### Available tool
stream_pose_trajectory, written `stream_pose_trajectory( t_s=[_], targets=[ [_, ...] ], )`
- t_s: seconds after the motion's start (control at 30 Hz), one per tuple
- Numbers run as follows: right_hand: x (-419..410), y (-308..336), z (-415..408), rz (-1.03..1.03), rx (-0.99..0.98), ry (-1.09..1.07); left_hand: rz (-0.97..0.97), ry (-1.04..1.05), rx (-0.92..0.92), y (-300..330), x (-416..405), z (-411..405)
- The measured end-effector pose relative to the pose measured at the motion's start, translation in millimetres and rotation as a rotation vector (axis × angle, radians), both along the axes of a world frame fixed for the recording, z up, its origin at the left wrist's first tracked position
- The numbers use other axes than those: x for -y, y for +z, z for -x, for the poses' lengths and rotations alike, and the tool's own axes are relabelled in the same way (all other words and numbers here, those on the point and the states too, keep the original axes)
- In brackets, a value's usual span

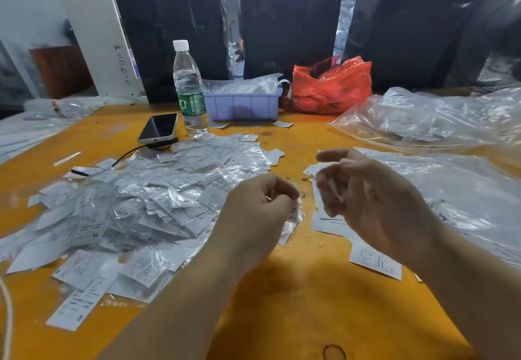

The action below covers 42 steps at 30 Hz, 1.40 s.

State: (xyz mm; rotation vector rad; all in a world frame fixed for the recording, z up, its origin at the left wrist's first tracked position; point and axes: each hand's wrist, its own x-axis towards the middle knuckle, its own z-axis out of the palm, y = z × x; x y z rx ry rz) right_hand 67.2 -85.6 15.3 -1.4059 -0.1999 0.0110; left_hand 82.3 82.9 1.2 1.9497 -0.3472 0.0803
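Left hand [262, 204] fingers pinching bagged label [294, 214], right hand [372, 193] blurred, grip unclear, blue tray [242, 107] holding packets [245, 86]

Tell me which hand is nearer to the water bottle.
Left. The left hand, pinching a bagged label, is nearer the camera and a little right of the water bottle; the right hand sits even farther right.

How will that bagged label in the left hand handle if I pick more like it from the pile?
The bagged label droops below the left hand, so it is probably floppy and very light. Its glossy film looks slippery. In the pile such packets overlap loosely, so a push would likely slide several together.
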Motion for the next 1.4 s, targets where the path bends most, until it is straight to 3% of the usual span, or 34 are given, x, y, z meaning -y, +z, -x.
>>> stream_pose_trajectory(
  t_s=[0.1,0.23,0.4,0.57,0.77,1.17,1.27,1.4],
  targets=[
    [-6,-3,1,-0.098,-0.069,0.038,-0.158,-0.014,0.166,-3,4,6],
    [-11,-7,1,-0.063,-0.121,0.056,-0.258,0.022,0.243,-5,3,6],
    [-16,-11,2,-0.045,-0.114,0.080,-0.204,0.059,0.241,-6,3,3],
    [-13,-8,1,-0.128,-0.132,0.033,-0.086,-0.030,0.101,-4,-1,0],
    [-11,-6,3,-0.160,-0.155,0.042,-0.165,-0.095,0.167,-6,0,3],
    [2,-3,0,0.179,-0.112,-0.146,0.105,-0.070,-0.034,1,-4,-4],
    [4,-2,-2,0.072,-0.077,-0.191,0.155,-0.076,-0.070,2,-5,-4],
    [2,-1,-6,-0.246,-0.117,-0.174,0.198,-0.091,-0.062,1,-5,-3]
  ],
)
